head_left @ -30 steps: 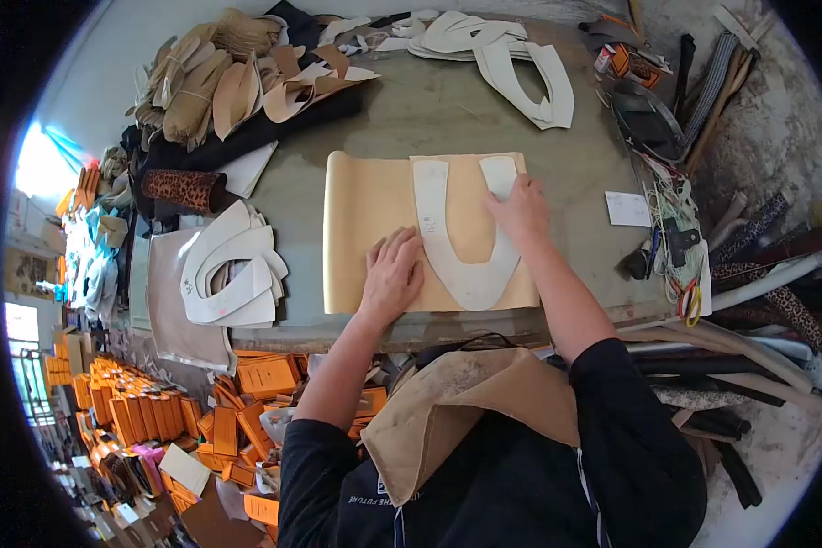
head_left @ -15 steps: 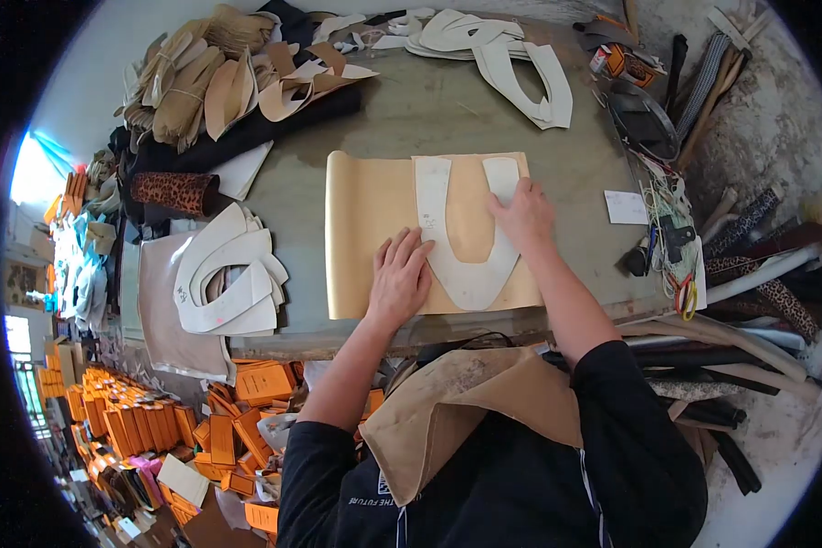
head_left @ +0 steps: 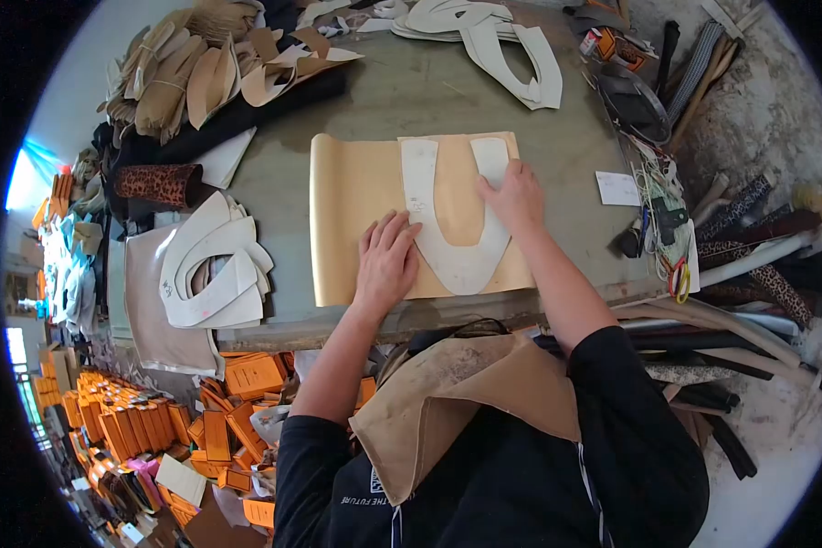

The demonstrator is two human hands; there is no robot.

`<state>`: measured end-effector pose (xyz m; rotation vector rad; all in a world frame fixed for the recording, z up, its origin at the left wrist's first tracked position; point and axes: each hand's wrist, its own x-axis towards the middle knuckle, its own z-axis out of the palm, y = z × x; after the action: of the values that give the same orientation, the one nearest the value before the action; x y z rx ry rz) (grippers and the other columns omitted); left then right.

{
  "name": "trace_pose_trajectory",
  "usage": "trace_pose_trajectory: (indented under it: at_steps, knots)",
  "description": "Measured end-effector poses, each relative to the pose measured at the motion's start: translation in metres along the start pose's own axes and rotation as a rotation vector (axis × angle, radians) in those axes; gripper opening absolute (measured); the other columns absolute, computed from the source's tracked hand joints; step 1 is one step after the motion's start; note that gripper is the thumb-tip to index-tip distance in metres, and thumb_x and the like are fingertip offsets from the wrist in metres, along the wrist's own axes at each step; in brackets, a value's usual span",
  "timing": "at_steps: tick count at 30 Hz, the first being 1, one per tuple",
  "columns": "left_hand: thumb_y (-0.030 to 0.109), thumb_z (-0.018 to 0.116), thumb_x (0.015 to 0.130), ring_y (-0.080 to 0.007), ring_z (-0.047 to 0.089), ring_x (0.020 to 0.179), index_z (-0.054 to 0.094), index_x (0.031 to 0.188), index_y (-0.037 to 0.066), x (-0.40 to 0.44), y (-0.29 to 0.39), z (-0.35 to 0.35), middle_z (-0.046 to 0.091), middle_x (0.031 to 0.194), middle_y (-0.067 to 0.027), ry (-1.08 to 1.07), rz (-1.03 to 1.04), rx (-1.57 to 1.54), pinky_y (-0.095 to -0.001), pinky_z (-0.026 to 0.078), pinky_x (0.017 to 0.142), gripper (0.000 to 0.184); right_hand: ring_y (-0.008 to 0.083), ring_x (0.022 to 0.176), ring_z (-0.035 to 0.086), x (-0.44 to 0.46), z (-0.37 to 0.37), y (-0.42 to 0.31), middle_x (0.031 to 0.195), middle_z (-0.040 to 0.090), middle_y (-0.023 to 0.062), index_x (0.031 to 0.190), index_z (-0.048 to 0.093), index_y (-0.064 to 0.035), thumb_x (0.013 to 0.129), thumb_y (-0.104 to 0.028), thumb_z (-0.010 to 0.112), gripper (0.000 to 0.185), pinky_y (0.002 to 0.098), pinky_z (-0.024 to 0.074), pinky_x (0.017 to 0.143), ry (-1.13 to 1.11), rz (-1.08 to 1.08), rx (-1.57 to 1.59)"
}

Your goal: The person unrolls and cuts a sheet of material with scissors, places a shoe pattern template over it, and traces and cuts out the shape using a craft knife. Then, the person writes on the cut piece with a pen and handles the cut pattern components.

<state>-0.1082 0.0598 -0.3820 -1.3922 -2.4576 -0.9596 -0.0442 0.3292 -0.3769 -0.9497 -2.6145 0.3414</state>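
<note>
A white U-shaped template (head_left: 457,265) with small handwriting on its left leg lies on a tan sheet (head_left: 352,196), whose left edge is rolled over. My left hand (head_left: 388,262) rests palm down on the sheet, fingers stretched out, their tips touching the template's left leg. Across the template's right leg sits my right hand (head_left: 516,198), thumb at the inner edge and fingers at the outer edge, by the sheet's right side. The undersides of the fingers are hidden.
Curved white templates (head_left: 215,292) are piled on the left, and more white templates (head_left: 511,55) lie at the back. Tan bundles (head_left: 164,82) fill the far left corner. Scissors (head_left: 679,279) and cords hang at the table's right edge. Orange boxes (head_left: 132,420) crowd the floor.
The whole view has shifted slightly, so the table appears higher and further left. Both hands keep their places on the sheet and template.
</note>
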Motion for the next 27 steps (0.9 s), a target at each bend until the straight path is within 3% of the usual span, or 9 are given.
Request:
trace_pose_trajectory:
  at_steps: [7, 9, 13, 15, 27]
  knots:
    - [0.008, 0.064, 0.093, -0.0333, 0.049, 0.140, 0.064, 0.130, 0.010, -0.001, 0.000, 0.000, 0.057, 0.144, -0.0126, -0.023, 0.010, 0.022, -0.0521, 0.034, 0.118, 0.038, 0.0390, 0.110, 0.064, 0.002, 0.004, 0.001, 0.119, 0.063, 0.0232, 0.114, 0.057, 0.0026, 0.086, -0.053, 0.073, 0.064, 0.0483, 0.0557, 0.091, -0.021, 0.039, 0.004]
    - [0.008, 0.064, 0.093, -0.0332, 0.049, 0.140, 0.063, 0.131, 0.011, -0.001, 0.001, 0.000, 0.057, 0.144, -0.0126, -0.027, 0.005, 0.027, -0.0520, 0.034, 0.118, 0.038, 0.0364, 0.099, 0.067, 0.003, 0.006, 0.000, 0.108, 0.065, 0.0218, 0.108, 0.060, 0.0027, 0.086, -0.053, 0.074, 0.062, 0.0461, 0.0581, 0.084, 0.062, -0.003, -0.060]
    - [0.009, 0.063, 0.095, -0.0327, 0.048, 0.141, 0.063, 0.132, 0.011, 0.000, 0.001, 0.000, 0.057, 0.146, -0.0129, -0.037, 0.001, 0.034, -0.0518, 0.034, 0.118, 0.038, 0.0367, 0.097, 0.068, 0.005, 0.004, -0.005, 0.106, 0.066, 0.0217, 0.107, 0.061, 0.0031, 0.085, -0.054, 0.074, 0.062, 0.0461, 0.0586, 0.082, 0.065, 0.026, -0.053]
    - [0.009, 0.063, 0.095, -0.0326, 0.049, 0.141, 0.063, 0.132, 0.011, 0.000, 0.001, 0.001, 0.057, 0.147, -0.0130, -0.035, 0.000, 0.042, -0.0517, 0.034, 0.118, 0.037, 0.0396, 0.105, 0.067, 0.006, 0.002, -0.006, 0.114, 0.065, 0.0239, 0.110, 0.060, 0.0039, 0.085, -0.052, 0.074, 0.062, 0.0483, 0.0570, 0.089, -0.011, 0.074, -0.027]
    - [0.011, 0.062, 0.097, -0.0317, 0.050, 0.140, 0.063, 0.134, 0.012, 0.001, 0.002, 0.004, 0.057, 0.149, -0.0105, -0.052, -0.012, 0.089, -0.0511, 0.034, 0.117, 0.037, 0.0399, 0.104, 0.068, 0.011, -0.002, 0.000, 0.115, 0.065, 0.0238, 0.110, 0.059, 0.0032, 0.086, -0.054, 0.072, 0.063, 0.0492, 0.0573, 0.086, -0.034, 0.063, -0.002]
